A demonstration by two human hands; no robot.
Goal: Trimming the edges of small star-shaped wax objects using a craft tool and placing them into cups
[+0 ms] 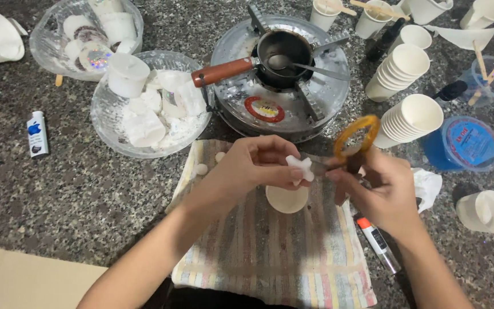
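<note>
1. Over the striped cloth (270,252), spread on the speckled stone counter (87,194), both hands are working close together above a small paper cup (287,199) standing on the cloth.
2. The left hand (247,166) is pinching a small white star-shaped wax piece (301,167) between thumb and fingertips; the fingers are curled and clenched on it, holding it just above the cup's rim.
3. The right hand (384,191) is gripping a pair of scissors (353,146) with amber-orange loop handles; the fingers are wrapped around the lower handle, and the metal blades are pointing left and touching the wax piece. Whether the blades are parted cannot be told.
4. Behind the hands, a round metal stove (241,43) is carrying a small dark pot (284,51) with a reddish-brown handle; a spoon (298,66) is resting in the pot.
5. To the left of the stove, two clear plastic bowls are sitting side by side: the nearer bowl (107,123) is holding white wax chunks, the farther bowl (47,40) is holding white and dark pieces.
6. To the right, stacks of white paper cups (410,117) are lying tilted on their sides, near a blue-lidded tub (467,143).
7. A long stick lighter (377,243) is lying at the cloth's right edge, under the right wrist; a small white lighter (37,134) is lying well apart at the left.
</note>
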